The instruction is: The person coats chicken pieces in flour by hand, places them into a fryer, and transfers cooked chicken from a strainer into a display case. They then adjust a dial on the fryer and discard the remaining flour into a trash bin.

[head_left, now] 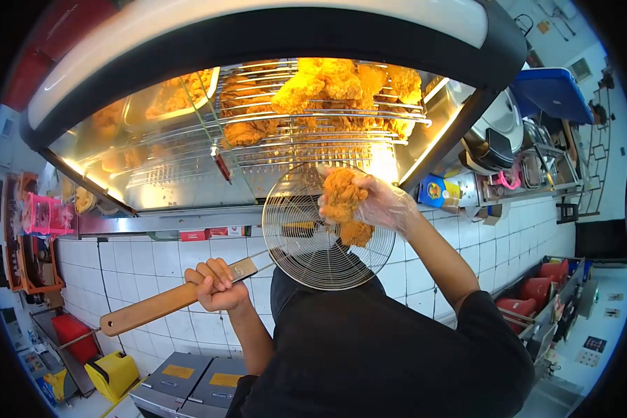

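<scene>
Strong fisheye, black vignette at corners, edges bent. Warm yellow lamps inside the cabinet [272, 132] light the chicken [327, 83] brightly; glare on its metal wall, far right. Tiles evenly lit, shirt dark, focus mostly sharp.

Two hands are seen: one left hand [214, 284] and one gloved right hand [380, 202]. One wire skimmer [320, 240] with one wooden handle [157, 306] is counted. Two pieces of fried chicken [341, 195] are counted at the skimmer. One warming cabinet [258, 42] holds one wire rack [313, 129], where the heaped chicken cannot be counted exactly.
</scene>
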A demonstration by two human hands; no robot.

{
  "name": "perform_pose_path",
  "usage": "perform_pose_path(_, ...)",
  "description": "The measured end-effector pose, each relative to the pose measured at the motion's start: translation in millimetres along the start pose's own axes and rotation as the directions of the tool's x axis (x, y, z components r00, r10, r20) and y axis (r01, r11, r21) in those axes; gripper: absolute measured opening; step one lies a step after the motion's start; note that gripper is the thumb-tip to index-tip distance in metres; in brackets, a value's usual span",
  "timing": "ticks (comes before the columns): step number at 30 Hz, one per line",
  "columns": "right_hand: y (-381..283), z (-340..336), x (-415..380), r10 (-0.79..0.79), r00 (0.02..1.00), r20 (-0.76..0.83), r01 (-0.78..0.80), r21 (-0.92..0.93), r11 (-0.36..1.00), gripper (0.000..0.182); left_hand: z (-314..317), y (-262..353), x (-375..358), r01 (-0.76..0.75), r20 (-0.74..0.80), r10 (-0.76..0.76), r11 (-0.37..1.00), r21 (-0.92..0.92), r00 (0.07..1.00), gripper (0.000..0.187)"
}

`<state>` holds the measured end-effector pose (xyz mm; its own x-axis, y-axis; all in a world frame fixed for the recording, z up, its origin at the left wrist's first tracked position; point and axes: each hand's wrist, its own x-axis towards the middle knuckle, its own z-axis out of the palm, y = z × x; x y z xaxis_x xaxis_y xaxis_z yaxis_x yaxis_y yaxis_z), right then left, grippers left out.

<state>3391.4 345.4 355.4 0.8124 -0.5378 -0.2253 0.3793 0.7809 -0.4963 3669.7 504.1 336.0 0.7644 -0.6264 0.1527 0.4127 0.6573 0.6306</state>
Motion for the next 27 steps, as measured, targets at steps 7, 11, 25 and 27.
perform_pose_path(7, -2, 7, 31, -0.317, 0.912, -0.261, 0.167, -0.468, 0.868, 0.066, -2, -3, -1, -0.016, -0.028, 0.015, 1.000, -0.019, 0.999, 0.021)
perform_pose_path(11, -4, 0, 68, -0.441, 0.838, -0.321, 0.327, -0.353, 0.877, 0.065, 0, -2, -1, -0.006, -0.017, 0.005, 1.000, -0.017, 1.000, 0.021)
perform_pose_path(25, -26, 24, 146, -0.504, 0.758, -0.414, -0.109, -0.842, 0.528, 0.057, 2, -5, 7, 0.028, -0.068, -0.030, 0.999, -0.031, 0.997, 0.021)
perform_pose_path(27, -28, 15, 147, -0.597, 0.738, -0.313, -0.053, -0.910, 0.412, 0.045, -1, -7, 6, 0.027, -0.054, -0.029, 0.999, -0.038, 0.998, 0.021)
